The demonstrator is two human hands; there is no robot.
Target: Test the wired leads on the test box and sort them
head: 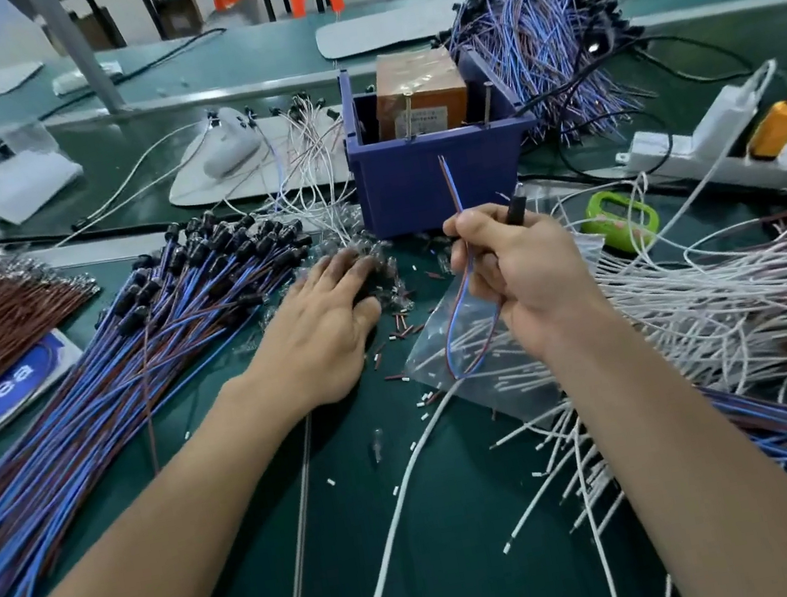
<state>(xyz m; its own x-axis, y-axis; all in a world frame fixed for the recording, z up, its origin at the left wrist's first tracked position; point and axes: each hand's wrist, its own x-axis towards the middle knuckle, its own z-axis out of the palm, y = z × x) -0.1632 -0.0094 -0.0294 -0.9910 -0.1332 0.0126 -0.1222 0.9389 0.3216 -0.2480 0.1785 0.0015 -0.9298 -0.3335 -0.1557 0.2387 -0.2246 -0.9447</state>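
The right hand (528, 275) is closed around one blue-and-brown lead (454, 194). Its fingers pinch the lead so that the bare wire ends point up just in front of the blue test box (439, 181), and the lead's black socket (517, 209) sticks out above the knuckles. The left hand (327, 319) lies open, fingers spread on a heap of small clear bulbs (390, 273) on the green table (445, 524). This heap is beside a large pile of similar leads (133, 373).
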